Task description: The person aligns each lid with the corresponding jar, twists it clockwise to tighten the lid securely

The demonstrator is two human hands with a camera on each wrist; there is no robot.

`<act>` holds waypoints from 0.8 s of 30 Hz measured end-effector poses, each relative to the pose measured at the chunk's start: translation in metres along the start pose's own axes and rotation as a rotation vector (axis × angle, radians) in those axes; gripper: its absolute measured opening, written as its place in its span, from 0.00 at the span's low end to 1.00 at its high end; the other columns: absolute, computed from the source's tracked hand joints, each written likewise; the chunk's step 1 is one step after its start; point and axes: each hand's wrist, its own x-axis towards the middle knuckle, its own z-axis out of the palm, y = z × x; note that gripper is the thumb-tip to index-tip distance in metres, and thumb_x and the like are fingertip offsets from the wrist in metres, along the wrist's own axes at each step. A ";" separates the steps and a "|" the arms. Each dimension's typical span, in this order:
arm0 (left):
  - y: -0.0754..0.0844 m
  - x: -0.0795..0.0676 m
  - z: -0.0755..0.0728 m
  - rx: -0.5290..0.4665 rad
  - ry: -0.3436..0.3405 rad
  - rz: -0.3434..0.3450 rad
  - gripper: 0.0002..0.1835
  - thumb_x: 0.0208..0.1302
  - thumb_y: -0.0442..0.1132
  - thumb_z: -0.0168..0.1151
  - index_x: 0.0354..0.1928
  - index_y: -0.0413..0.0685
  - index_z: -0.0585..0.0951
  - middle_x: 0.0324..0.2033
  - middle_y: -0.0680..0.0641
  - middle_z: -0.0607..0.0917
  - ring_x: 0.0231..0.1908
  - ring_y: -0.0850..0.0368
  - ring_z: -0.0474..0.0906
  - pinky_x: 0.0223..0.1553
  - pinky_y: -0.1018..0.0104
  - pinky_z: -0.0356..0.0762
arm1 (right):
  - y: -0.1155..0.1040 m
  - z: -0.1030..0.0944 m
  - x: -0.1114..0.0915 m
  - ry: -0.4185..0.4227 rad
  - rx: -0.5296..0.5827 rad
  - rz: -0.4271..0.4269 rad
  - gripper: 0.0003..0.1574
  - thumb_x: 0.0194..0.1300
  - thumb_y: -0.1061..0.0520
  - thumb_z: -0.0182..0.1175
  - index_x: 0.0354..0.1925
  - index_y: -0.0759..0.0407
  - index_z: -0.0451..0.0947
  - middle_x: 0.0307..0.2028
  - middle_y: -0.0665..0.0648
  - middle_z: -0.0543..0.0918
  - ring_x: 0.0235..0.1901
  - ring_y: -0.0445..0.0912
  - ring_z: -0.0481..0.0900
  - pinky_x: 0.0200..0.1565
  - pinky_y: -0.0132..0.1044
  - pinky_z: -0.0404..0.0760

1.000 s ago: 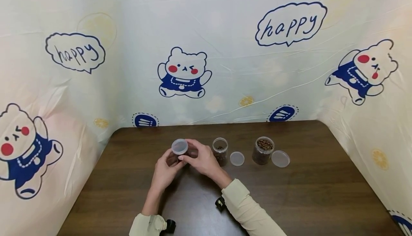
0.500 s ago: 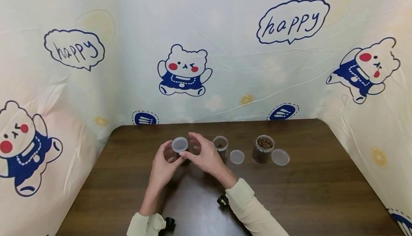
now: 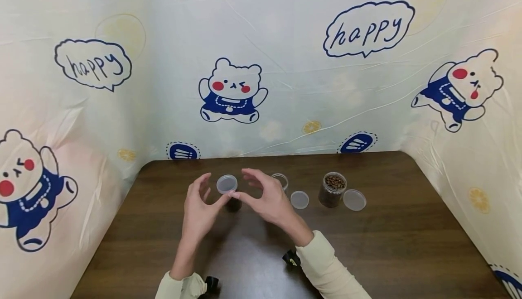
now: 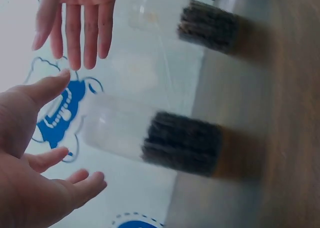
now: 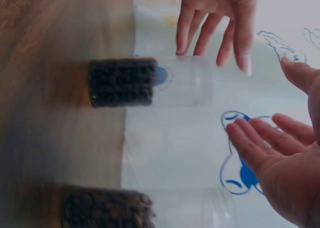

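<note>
A clear jar (image 3: 233,204) about half full of dark beans stands upright on the table, its translucent lid (image 3: 226,184) lying over the mouth. On its left side my left hand (image 3: 200,210) is spread, and on its right my right hand (image 3: 271,199) is spread too. Both wrist views show the fingers apart from the jar, holding nothing. A second jar (image 4: 207,25), also partly filled, stands just beyond the right hand, which hides most of it in the head view. Further right is a fuller jar (image 3: 332,195) of brown beans without a lid.
A small round lid (image 3: 299,200) lies flat right of the second jar. A larger lid (image 3: 355,200) lies beside the fuller jar. The brown table (image 3: 391,253) ends at a printed curtain (image 3: 293,81) behind and at both sides.
Both hands have let go of the lidded jar and spread apart, left hand leftward, right hand rightward. The jar stays in place with its lid on.
</note>
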 end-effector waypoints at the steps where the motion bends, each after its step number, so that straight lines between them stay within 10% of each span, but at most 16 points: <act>1: 0.004 -0.001 -0.001 0.000 0.014 -0.001 0.45 0.58 0.49 0.81 0.74 0.48 0.69 0.71 0.37 0.69 0.74 0.39 0.68 0.77 0.47 0.68 | -0.001 -0.003 -0.001 0.015 0.003 -0.020 0.36 0.64 0.51 0.76 0.68 0.55 0.77 0.61 0.57 0.86 0.61 0.52 0.85 0.63 0.43 0.85; 11: 0.034 -0.010 0.002 -0.113 0.076 0.128 0.35 0.58 0.42 0.81 0.68 0.51 0.77 0.65 0.48 0.76 0.70 0.51 0.76 0.70 0.70 0.71 | -0.003 -0.037 -0.010 0.144 -0.023 -0.131 0.26 0.64 0.54 0.77 0.59 0.53 0.84 0.50 0.55 0.90 0.49 0.47 0.89 0.52 0.49 0.90; 24: 0.038 -0.018 0.038 -0.239 -0.137 0.271 0.34 0.60 0.38 0.80 0.67 0.56 0.77 0.60 0.48 0.86 0.62 0.54 0.84 0.64 0.67 0.82 | 0.019 -0.073 -0.021 0.199 -0.077 -0.044 0.22 0.63 0.54 0.77 0.55 0.52 0.86 0.49 0.54 0.91 0.48 0.56 0.89 0.53 0.48 0.89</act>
